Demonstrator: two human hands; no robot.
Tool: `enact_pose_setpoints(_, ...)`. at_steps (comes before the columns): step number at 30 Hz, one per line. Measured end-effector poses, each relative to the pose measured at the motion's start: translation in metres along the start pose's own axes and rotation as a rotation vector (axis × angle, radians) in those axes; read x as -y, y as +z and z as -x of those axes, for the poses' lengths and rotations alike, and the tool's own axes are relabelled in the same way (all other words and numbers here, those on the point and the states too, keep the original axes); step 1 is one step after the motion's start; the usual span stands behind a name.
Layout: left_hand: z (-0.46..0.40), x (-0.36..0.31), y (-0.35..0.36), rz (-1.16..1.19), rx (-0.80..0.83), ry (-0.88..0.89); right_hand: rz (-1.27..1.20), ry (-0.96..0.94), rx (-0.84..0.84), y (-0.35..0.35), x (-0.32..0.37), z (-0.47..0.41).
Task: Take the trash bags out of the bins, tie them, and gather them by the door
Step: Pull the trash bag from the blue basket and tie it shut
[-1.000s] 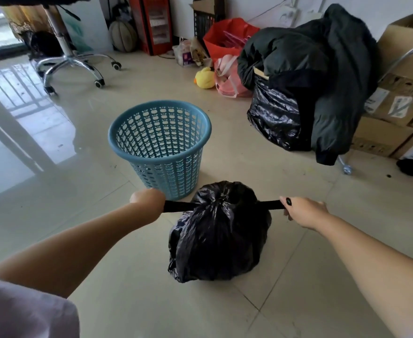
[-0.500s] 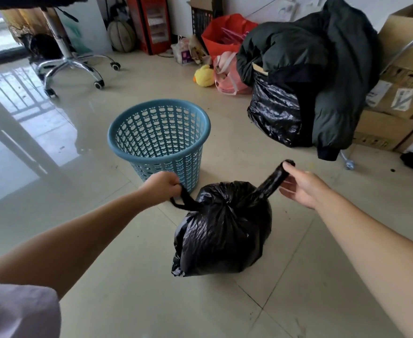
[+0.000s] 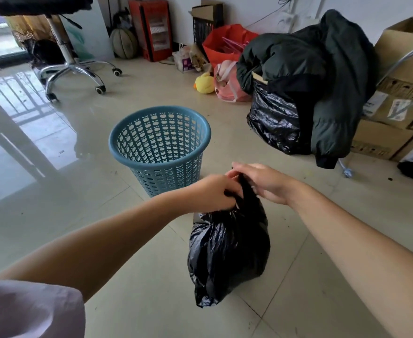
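Black trash bag point(image 3: 227, 252) on tiled floor point(image 3: 127, 240), just in front of blue basket bin point(image 3: 160, 147) (bin unlined). Left hand point(image 3: 216, 192) curled round bag's twisted top ends; right hand point(image 3: 265, 182) pinching same strip, fingers loosely bent. Hands touching above bag.

office chair point(image 3: 71, 67), yellow plush duck point(image 3: 204, 83), cardboard boxes point(image 3: 400, 93)
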State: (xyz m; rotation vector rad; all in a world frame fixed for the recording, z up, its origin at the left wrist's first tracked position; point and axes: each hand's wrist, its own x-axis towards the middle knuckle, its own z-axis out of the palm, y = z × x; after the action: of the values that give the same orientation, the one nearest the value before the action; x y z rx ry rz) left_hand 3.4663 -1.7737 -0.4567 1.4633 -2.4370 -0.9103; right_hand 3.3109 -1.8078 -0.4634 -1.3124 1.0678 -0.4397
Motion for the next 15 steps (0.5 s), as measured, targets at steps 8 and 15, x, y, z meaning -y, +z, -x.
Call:
enact_pose_setpoints(8,-0.001,0.021,0.004,0.075,-0.075,0.011,0.449,-0.128,0.085,0.007,0.007,0.003)
enact_pose_setpoints(15,-0.009,0.041,0.006,0.764,-0.032,-0.157,0.091,-0.132,0.104,-0.006,-0.008,0.001)
